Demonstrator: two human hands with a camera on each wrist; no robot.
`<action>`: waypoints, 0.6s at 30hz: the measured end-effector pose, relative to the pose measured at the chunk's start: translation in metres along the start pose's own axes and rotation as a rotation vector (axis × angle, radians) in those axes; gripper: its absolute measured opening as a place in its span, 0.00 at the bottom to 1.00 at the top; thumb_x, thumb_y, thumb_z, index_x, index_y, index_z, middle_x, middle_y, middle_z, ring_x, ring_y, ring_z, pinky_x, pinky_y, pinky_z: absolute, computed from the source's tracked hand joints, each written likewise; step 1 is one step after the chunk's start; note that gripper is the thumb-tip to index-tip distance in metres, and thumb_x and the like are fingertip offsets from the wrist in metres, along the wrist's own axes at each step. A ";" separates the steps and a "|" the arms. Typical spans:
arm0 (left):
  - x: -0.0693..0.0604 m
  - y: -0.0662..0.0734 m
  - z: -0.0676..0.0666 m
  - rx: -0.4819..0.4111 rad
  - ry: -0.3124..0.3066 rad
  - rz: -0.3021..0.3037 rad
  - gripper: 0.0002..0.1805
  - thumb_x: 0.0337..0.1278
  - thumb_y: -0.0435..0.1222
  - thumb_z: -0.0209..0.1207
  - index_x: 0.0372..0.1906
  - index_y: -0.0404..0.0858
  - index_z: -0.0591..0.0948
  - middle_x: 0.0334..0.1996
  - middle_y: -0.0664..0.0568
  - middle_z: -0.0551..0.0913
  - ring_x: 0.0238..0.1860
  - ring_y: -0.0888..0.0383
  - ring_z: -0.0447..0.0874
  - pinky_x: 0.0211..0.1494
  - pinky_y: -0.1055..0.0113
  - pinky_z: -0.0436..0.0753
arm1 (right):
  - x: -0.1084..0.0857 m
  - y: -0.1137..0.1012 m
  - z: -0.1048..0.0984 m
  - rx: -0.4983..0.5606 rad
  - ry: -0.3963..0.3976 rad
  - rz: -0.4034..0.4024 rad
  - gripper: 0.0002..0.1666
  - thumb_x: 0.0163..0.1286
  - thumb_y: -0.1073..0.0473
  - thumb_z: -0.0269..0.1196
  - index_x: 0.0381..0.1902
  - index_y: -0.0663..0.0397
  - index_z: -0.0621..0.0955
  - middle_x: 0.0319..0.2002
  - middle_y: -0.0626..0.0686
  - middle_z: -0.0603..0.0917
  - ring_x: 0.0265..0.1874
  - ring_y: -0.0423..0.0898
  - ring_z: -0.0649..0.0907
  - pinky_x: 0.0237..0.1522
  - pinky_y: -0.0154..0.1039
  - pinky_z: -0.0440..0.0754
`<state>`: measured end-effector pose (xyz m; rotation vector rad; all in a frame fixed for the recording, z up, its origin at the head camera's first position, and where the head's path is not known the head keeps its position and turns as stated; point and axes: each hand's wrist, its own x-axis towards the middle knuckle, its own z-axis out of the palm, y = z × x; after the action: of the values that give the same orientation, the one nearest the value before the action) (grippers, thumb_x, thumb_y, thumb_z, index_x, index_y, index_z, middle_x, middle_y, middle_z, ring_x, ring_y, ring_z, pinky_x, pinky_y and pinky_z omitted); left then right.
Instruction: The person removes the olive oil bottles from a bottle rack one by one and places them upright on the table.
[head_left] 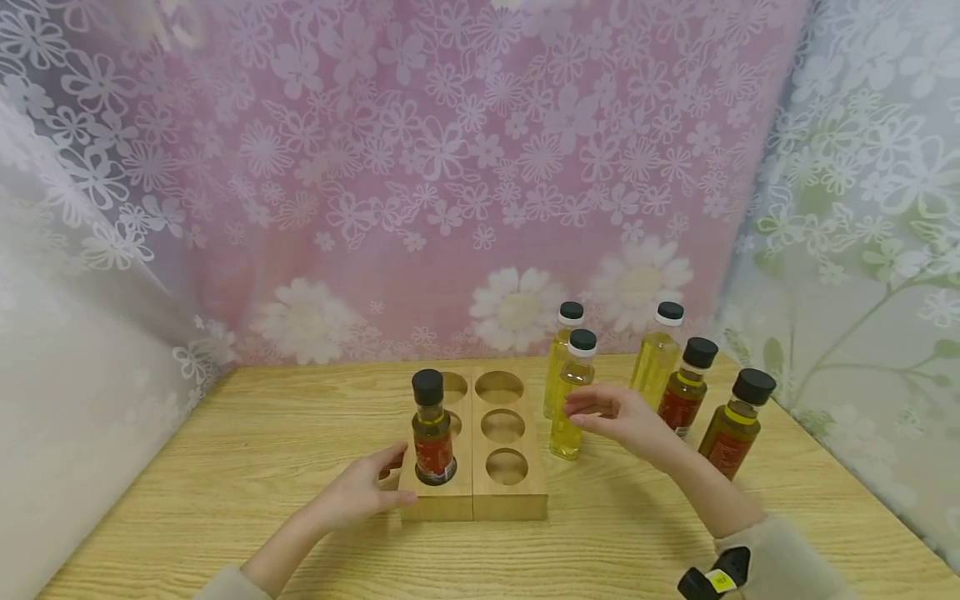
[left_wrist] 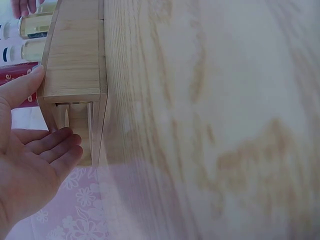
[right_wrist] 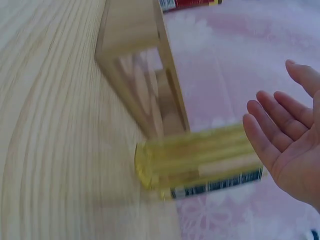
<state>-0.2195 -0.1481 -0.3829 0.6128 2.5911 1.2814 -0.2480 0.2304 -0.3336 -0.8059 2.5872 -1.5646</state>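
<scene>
A red-labelled, black-capped oil bottle stands in the front-left hole of a wooden bottle rack. At the rack's left end is my left hand. Its thumb touches the front corner, and its relaxed fingers lie by the open side. My right hand reaches to a clear bottle of yellow oil standing just right of the rack. In the right wrist view the loosely extended fingers overlap that blurred bottle without closing round it; contact cannot be told.
Behind the nearer yellow bottle stands another yellow oil bottle. A third yellow one and two red-labelled bottles, one behind the other, stand farther right. Floral curtains hang round the wooden table.
</scene>
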 end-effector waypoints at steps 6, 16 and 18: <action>0.000 0.000 -0.001 0.009 0.003 -0.008 0.48 0.50 0.47 0.65 0.68 0.25 0.56 0.63 0.30 0.63 0.59 0.32 0.65 0.58 0.40 0.67 | 0.014 -0.016 0.019 0.015 -0.041 -0.054 0.25 0.65 0.58 0.62 0.56 0.66 0.75 0.47 0.59 0.81 0.46 0.47 0.81 0.45 0.34 0.79; 0.001 -0.003 0.000 0.017 0.001 -0.003 0.48 0.51 0.47 0.65 0.68 0.24 0.56 0.62 0.29 0.63 0.59 0.32 0.65 0.58 0.41 0.67 | 0.038 -0.028 0.054 0.002 -0.109 -0.154 0.29 0.63 0.54 0.64 0.57 0.64 0.73 0.48 0.58 0.80 0.48 0.52 0.79 0.44 0.40 0.79; 0.002 -0.003 0.000 0.017 0.001 -0.004 0.48 0.51 0.47 0.65 0.68 0.24 0.56 0.63 0.29 0.63 0.59 0.32 0.65 0.58 0.41 0.67 | 0.042 -0.029 0.061 -0.005 -0.117 -0.176 0.29 0.62 0.54 0.64 0.57 0.64 0.73 0.49 0.58 0.80 0.47 0.52 0.79 0.44 0.41 0.79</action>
<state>-0.2219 -0.1487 -0.3851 0.6102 2.6056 1.2599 -0.2564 0.1517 -0.3294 -1.1175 2.4988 -1.5016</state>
